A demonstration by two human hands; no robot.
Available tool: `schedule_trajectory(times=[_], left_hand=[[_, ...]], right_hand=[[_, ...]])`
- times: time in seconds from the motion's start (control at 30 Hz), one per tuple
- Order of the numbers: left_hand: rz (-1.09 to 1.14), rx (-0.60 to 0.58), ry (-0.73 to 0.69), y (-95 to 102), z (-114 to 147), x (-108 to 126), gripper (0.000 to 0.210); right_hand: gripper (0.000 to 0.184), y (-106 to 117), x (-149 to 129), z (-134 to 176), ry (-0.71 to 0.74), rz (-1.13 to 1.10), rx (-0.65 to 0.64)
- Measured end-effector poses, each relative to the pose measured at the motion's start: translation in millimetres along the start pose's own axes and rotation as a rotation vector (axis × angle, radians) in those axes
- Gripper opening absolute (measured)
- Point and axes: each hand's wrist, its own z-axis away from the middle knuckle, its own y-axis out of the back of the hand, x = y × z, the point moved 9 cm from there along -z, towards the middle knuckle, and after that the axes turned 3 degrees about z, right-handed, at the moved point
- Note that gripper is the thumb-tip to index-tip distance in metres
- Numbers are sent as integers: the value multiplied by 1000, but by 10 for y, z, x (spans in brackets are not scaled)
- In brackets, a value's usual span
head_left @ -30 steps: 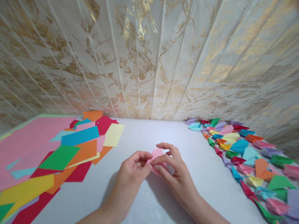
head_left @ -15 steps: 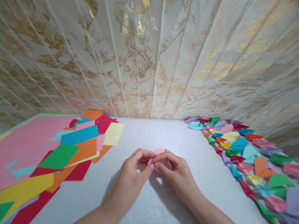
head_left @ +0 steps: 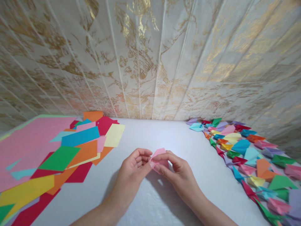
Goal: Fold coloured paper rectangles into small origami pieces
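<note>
A small piece of folded pink paper [head_left: 159,152] is held up in front of me, above the white table. My right hand [head_left: 175,168] pinches it between thumb and fingers from the right. On the other side, my left hand [head_left: 137,164] has its thumb against the paper's left edge, with the fingers curled and the index finger lifted slightly off. Fingers cover much of the paper, so its full shape is hidden.
Loose coloured paper sheets [head_left: 60,158] overlap on the left, beside a large pink sheet [head_left: 28,138]. Rows of folded paper pieces [head_left: 241,146] in many colours lie along the right. A gold-patterned pale curtain [head_left: 141,62] hangs behind the white table [head_left: 145,131].
My left index finger has come away from the paper and the left hand has shifted slightly left. The pink paper's upper part has tilted and shows more. My right hand has hardly moved.
</note>
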Motion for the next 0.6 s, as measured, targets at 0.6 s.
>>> schedule_trajectory(times=[0.6], left_hand=[[-556,-51,-432,-75,69,403,6]], right_hand=[[11,113,-220,22,229,211,75]])
